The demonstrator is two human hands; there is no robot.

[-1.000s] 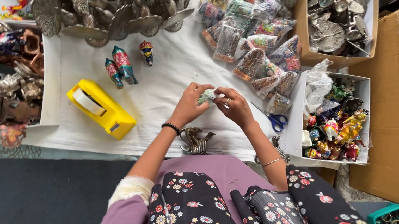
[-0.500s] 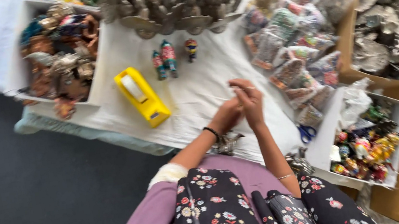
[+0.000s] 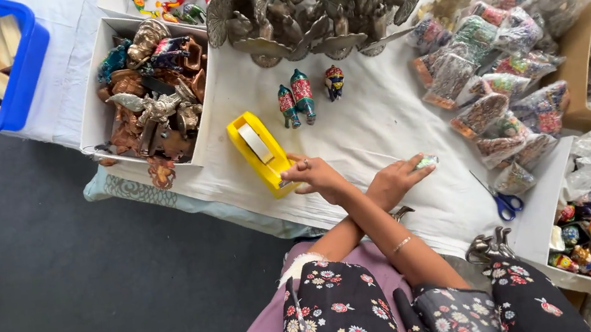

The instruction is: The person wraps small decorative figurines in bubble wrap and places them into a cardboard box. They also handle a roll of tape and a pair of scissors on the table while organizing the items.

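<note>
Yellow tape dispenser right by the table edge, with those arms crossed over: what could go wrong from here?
1. The yellow tape dispenser lies close to the table's front edge; a pull by the right hand might slide it off.
2. With arms crossed, the left hand has only its fingers on the small wrapped piece, which could slip loose.
3. The blue-handled scissors lie near the forearms and could be knocked.

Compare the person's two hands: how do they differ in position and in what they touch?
The right hand reaches across to the yellow tape dispenser, while the left hand sits farther right, pinching a small wrapped item. The right shows a ring, the left none visible. Both are over the white cloth, forearms crossed.
</note>
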